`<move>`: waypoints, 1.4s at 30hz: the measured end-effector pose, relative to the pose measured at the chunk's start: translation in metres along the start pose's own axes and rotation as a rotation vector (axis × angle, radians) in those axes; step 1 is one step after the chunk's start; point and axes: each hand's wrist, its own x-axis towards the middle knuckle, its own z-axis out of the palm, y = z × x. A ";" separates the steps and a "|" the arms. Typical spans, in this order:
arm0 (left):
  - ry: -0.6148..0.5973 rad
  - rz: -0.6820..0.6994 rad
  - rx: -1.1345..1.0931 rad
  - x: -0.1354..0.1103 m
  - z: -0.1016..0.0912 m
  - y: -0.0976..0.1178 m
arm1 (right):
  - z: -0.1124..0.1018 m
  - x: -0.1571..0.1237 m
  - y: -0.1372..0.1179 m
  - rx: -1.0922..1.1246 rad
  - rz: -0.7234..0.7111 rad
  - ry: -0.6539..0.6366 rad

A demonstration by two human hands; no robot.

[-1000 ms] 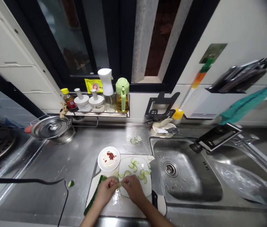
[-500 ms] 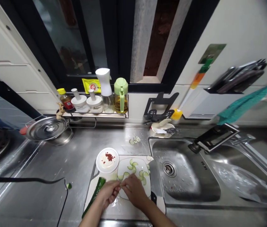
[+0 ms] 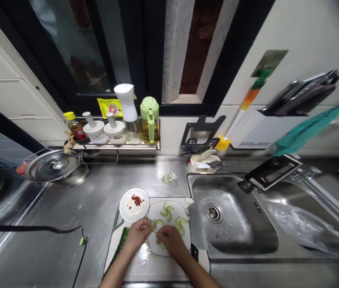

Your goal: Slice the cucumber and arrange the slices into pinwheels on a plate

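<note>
My left hand point(image 3: 139, 233) is closed in a pinch on a thin cucumber slice point(image 3: 152, 225) at the left side of a white squarish plate point(image 3: 170, 251). Just right of it, my right hand point(image 3: 170, 241) pinches another small pale-green slice, mostly hidden by the fingers. Several crescent cucumber slices point(image 3: 167, 209) lie on the plate in curved groups. Beneath sits a cutting board point(image 3: 136, 269). Along its left side lies a dark green cucumber point(image 3: 121, 243), partly covered by my left forearm. A round white dish point(image 3: 124, 211) with red bits stands at the board's upper left.
A knife point(image 3: 198, 226) lies along the board's right edge, beside the sink point(image 3: 232, 220). Loose cucumber slices point(image 3: 169, 177) rest on the steel counter behind. A lidded pot point(image 3: 57, 166) stands at left, below a rack of seasoning jars point(image 3: 96, 132). A black cable point(image 3: 31, 228) crosses the left counter.
My hands have moved apart; the left has gone up and slightly left, toward the round dish. A crescent slice now shows between them on the plate. The whole view has shifted slightly.
</note>
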 end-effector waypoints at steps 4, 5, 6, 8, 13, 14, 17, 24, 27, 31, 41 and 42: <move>0.048 0.099 0.170 0.009 -0.001 -0.002 | 0.003 0.005 0.006 0.020 0.063 0.082; 0.057 0.121 0.215 0.011 -0.001 -0.002 | 0.004 0.006 0.007 0.017 0.077 0.110; 0.063 0.141 0.267 0.013 -0.002 0.000 | 0.006 0.007 0.008 0.011 0.089 0.138; 0.074 0.174 0.390 0.015 -0.003 0.004 | 0.008 0.009 0.008 -0.008 0.106 0.187; 0.079 0.173 0.702 0.017 0.000 0.015 | 0.016 0.012 0.009 -0.068 0.136 0.225; 0.080 0.164 0.745 0.018 0.001 0.017 | 0.017 0.013 0.009 -0.081 0.146 0.225; 0.088 0.142 0.806 0.020 0.004 0.018 | 0.019 0.015 0.009 -0.123 0.167 0.214; 0.093 0.096 0.881 0.026 0.006 0.018 | 0.020 0.019 0.007 -0.227 0.189 0.185; 0.089 0.077 0.921 0.028 0.007 0.019 | 0.020 0.019 0.005 -0.283 0.196 0.180; 0.087 0.058 0.978 0.029 0.010 0.020 | 0.019 0.019 0.001 -0.363 0.204 0.184; 0.105 0.044 1.090 0.026 0.018 0.019 | 0.021 0.018 -0.003 -0.497 0.181 0.220; 0.107 0.043 1.099 0.026 0.019 0.019 | 0.021 0.018 -0.004 -0.506 0.176 0.224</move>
